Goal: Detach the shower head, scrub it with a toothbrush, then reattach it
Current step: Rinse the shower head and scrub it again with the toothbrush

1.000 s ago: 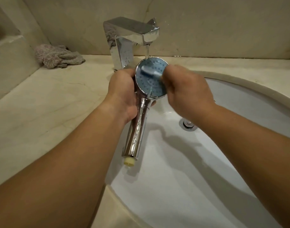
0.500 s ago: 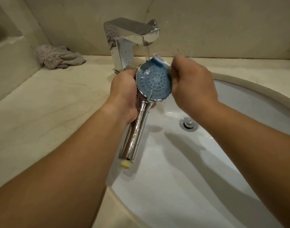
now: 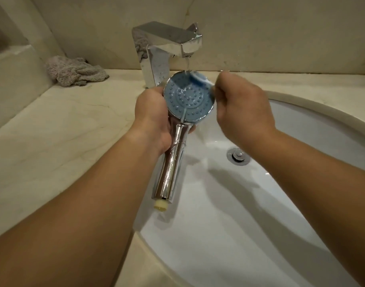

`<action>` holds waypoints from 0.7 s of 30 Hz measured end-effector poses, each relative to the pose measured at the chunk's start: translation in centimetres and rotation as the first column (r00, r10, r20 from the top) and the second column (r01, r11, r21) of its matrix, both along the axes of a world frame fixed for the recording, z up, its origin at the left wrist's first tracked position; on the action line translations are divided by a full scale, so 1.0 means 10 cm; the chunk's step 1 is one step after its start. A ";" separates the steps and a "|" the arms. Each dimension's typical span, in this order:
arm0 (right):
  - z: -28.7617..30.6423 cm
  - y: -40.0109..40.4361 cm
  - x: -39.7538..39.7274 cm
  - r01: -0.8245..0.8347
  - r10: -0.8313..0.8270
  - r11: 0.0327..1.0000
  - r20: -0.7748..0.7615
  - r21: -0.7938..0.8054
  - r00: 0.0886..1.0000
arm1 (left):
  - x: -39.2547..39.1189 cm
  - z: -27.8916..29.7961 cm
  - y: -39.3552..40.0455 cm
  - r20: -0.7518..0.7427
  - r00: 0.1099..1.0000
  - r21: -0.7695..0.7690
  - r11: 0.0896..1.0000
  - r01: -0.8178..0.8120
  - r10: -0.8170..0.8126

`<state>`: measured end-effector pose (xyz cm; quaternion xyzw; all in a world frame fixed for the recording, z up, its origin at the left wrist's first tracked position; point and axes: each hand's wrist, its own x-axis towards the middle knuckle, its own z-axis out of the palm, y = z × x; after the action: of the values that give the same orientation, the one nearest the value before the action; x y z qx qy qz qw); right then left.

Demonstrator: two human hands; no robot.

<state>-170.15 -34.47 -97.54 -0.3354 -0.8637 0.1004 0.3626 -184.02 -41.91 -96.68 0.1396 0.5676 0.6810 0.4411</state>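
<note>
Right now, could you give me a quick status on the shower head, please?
Left hand grips shower head. Right hand holds toothbrush at its top edge, under running tap. Nothing in the way.

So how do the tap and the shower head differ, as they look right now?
The tap is angular and boxy, fixed upright on the counter; the shower head has a round blue face and a slim handle, gripped in the left hand over the sink. Water leaves the tap's spout and lands on the shower head's face, where the right hand holds a toothbrush at the upper edge. Both have shiny chrome bodies.
</note>
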 end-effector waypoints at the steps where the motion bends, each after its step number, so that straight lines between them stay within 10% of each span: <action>1: -0.02 0.00 0.01 -0.019 0.019 1.000 -0.005 0.025 1.000 | -0.01 -0.01 0.00 0.001 1.000 -0.004 1.000 -0.012 0.012; 4: -0.14 -0.11 0.02 -0.197 0.178 0.967 0.124 0.163 0.976 | -0.03 -0.01 0.01 0.007 1.000 -0.015 1.000 -0.017 0.017; 21: -0.09 0.03 0.03 -0.018 0.018 1.000 -0.022 0.018 1.000 | 0.00 0.02 0.00 -0.020 0.998 -0.036 0.998 -0.055 0.054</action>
<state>-169.89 -34.18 -98.40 -0.3232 -0.8635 0.0998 0.3741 -184.00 -41.92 -96.53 0.1224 0.5877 0.6810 0.4192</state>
